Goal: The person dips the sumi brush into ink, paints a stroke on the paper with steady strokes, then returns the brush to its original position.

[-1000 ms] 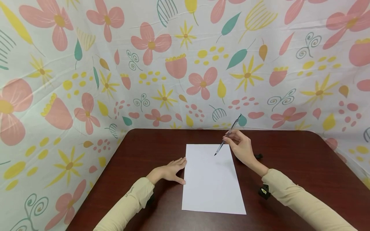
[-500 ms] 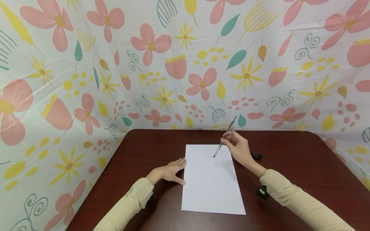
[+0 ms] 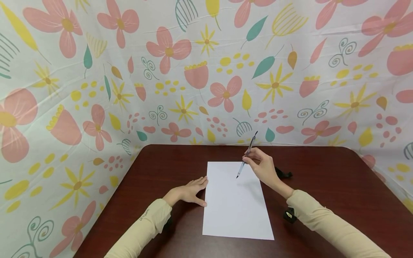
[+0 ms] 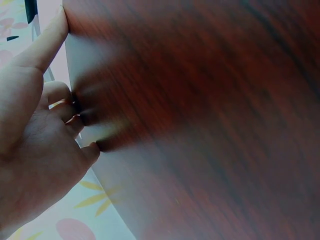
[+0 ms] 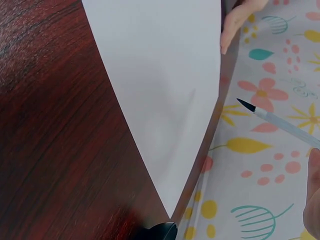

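A blank sheet of white paper (image 3: 235,208) lies on the dark table. My left hand (image 3: 187,191) rests flat at the paper's left edge, fingers and thumb spread; the left wrist view shows the same hand (image 4: 37,115) from its palm side, fingertips at the table surface. Over the paper's upper right part, my right hand (image 3: 262,166) pinches a slim, clear-barrelled brush pen (image 3: 241,168), slanted, with a dark tip at each end. In the right wrist view the brush pen (image 5: 280,122) shows a pointed black tip, and my thumb (image 5: 312,195) shows at the right edge.
The reddish-brown table (image 3: 322,179) has rounded far corners. A floral cloth (image 3: 196,118) hangs behind it and along the left. A black object (image 3: 283,174) lies beyond my right wrist, and a black device (image 3: 289,215) sits beneath the right cuff.
My right hand has shifted a little left and towards me with the brush pen, which now stands more upright. The left hand and the paper stay in place.
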`<state>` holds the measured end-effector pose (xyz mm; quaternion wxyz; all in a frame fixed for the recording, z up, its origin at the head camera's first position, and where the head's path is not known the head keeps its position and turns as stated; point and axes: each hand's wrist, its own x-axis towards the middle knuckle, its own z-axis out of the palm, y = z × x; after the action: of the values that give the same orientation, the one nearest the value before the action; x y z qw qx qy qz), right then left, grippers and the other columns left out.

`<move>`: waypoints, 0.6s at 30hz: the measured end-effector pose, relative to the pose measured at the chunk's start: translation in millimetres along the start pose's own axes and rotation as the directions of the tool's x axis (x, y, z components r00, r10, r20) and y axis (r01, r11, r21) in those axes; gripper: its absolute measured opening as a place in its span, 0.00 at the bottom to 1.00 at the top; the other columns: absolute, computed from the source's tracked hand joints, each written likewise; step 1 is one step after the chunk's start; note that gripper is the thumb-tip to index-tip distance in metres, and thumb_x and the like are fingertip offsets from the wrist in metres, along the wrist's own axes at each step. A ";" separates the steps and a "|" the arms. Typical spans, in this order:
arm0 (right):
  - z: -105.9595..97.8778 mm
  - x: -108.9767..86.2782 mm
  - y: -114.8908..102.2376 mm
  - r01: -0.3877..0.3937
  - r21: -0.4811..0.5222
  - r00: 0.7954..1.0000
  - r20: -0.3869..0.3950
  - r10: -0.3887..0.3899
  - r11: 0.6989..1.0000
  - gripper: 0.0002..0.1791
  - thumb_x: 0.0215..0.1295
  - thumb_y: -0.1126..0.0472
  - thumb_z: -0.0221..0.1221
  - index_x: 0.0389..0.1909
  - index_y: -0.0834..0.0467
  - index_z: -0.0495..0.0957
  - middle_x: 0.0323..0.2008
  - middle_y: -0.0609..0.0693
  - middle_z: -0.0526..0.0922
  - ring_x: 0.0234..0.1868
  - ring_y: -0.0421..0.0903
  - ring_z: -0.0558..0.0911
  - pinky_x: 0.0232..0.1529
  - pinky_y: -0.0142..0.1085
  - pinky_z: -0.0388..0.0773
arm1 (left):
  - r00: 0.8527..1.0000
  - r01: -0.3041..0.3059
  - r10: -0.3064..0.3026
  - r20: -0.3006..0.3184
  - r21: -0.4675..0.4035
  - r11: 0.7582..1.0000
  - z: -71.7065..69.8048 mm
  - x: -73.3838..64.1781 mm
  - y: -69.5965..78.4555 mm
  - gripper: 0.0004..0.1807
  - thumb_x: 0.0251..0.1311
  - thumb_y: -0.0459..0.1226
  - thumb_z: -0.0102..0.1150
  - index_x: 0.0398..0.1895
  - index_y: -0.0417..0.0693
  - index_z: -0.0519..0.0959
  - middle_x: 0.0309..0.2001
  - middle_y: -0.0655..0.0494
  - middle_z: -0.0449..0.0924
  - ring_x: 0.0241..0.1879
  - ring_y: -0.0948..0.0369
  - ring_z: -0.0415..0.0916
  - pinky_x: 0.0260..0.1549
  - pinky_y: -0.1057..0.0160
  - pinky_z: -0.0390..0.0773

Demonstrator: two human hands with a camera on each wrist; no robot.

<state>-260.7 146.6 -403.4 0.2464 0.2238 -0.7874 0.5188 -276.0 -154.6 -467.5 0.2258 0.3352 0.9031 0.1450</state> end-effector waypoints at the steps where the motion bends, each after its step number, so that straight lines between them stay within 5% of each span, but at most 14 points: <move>1: 0.4 -0.1 -0.4 -0.001 -0.001 1.000 0.002 0.001 1.000 0.08 0.60 0.74 0.62 0.40 0.66 0.78 0.35 0.60 0.85 0.37 0.51 0.86 0.38 0.27 0.82 | 1.000 -0.001 0.001 0.000 0.001 1.000 0.1 -0.1 -0.1 0.54 0.60 0.53 0.62 0.76 0.38 0.42 0.78 0.45 0.33 0.78 0.49 0.32 0.73 0.43 0.43; 10: 4.1 0.9 0.1 0.012 0.004 1.000 0.015 -0.012 1.000 0.09 0.59 0.74 0.62 0.40 0.67 0.77 0.36 0.61 0.85 0.37 0.51 0.86 0.38 0.28 0.82 | 1.000 0.000 0.000 0.000 -0.003 1.000 -1.6 -0.6 0.5 0.54 0.60 0.53 0.62 0.77 0.38 0.42 0.78 0.46 0.33 0.78 0.49 0.31 0.73 0.43 0.43; 18: 15.2 0.9 36.3 0.003 0.047 1.000 0.016 -0.003 0.999 0.09 0.60 0.70 0.63 0.41 0.60 0.78 0.37 0.56 0.86 0.37 0.39 0.86 0.38 0.25 0.81 | 1.000 0.000 0.000 0.003 0.005 1.000 -0.2 0.7 -1.1 0.53 0.60 0.53 0.61 0.77 0.39 0.42 0.79 0.46 0.33 0.78 0.50 0.31 0.73 0.44 0.43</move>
<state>-285.8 145.6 -433.7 0.2354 0.2350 -0.7766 0.5349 -277.2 -155.0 -467.9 0.2265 0.3360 0.9031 0.1425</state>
